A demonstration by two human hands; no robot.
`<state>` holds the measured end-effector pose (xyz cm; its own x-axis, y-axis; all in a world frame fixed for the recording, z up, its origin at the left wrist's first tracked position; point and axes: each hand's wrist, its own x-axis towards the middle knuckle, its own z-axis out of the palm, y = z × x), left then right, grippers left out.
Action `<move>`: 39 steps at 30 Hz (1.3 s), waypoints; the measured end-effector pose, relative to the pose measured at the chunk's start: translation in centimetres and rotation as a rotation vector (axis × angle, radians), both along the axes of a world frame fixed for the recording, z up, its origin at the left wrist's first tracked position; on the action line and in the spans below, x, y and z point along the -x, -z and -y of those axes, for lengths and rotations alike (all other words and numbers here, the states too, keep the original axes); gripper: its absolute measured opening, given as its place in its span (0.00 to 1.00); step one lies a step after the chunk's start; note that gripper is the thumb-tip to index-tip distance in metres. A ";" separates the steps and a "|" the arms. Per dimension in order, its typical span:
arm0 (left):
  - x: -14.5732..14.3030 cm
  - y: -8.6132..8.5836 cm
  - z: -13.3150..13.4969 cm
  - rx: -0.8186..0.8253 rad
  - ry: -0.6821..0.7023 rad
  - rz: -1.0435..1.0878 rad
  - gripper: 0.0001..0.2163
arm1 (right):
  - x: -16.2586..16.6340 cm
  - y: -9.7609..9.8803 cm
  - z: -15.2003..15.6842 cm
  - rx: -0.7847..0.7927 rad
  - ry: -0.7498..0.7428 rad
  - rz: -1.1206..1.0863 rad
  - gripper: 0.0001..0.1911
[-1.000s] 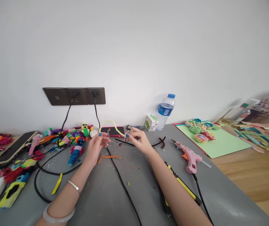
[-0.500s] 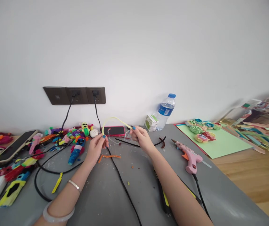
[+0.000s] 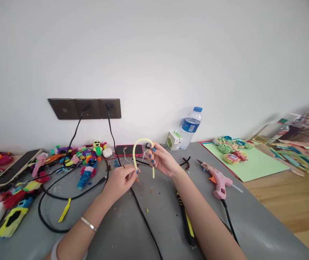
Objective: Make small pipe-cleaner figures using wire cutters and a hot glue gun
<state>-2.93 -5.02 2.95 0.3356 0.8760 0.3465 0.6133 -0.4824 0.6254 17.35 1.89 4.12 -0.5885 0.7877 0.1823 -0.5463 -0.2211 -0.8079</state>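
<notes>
A pale yellow pipe cleaner [image 3: 134,150] is bent into an upside-down U above the grey table [image 3: 143,231]. My left hand [image 3: 120,180] pinches its left end between thumb and fingertip. On the other side, my right hand [image 3: 163,160] has its fingers closed round the right leg, and the free tip hangs below them. Behind the hands lie a pink-edged phone [image 3: 120,149] and a black pipe cleaner [image 3: 140,162], both partly covered. A small orange bit shows beside my left fingertips; most of it is hidden.
Pipe-cleaner dolls [image 3: 86,175] and looping black cables [image 3: 54,195] crowd the left. A pink glue gun [image 3: 219,178] sits at right, near black-yellow pliers [image 3: 185,220]. A water bottle [image 3: 191,128] and small box [image 3: 174,141] stand by the wall. Green paper [image 3: 254,168] carries paper flowers.
Both ends of the yellow pipe cleaner have come closer together, making a tighter arch. My left hand has moved right and slightly down, and my right hand has turned, with the tip now pointing down.
</notes>
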 end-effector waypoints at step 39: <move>-2.6 -1.9 1.9 0.777 0.126 0.464 0.15 | 0.0 0.1 0.2 0.027 -0.095 0.093 0.13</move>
